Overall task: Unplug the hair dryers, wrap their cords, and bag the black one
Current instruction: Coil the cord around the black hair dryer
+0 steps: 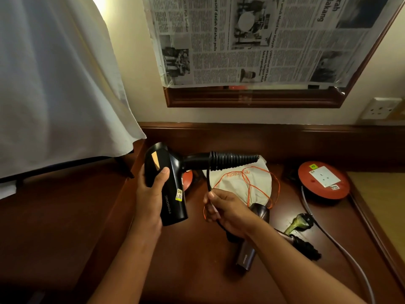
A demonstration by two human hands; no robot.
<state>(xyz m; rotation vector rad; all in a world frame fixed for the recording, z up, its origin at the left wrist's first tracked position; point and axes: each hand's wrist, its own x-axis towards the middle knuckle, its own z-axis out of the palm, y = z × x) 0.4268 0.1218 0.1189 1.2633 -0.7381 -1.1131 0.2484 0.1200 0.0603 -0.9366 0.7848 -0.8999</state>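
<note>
My left hand [151,194] grips the barrel of the black hair dryer [168,181], held above the wooden desk [175,270]. Its handle points right, with the black cord [232,161] wound in tight coils around it. My right hand [228,212] pinches the loose end of that cord just below the handle. A white drawstring bag [238,181] with orange strings lies on the desk behind my right hand. A second, dark grey hair dryer [252,249] lies on the desk under my right forearm, partly hidden.
A red extension reel [323,183] with a white socket sits at the right, its grey cable [341,249] running toward me. A green plug [299,222] lies beside it. A wall socket [379,108] is at upper right. White cloth [54,84] hangs left; newspaper covers the mirror [263,40].
</note>
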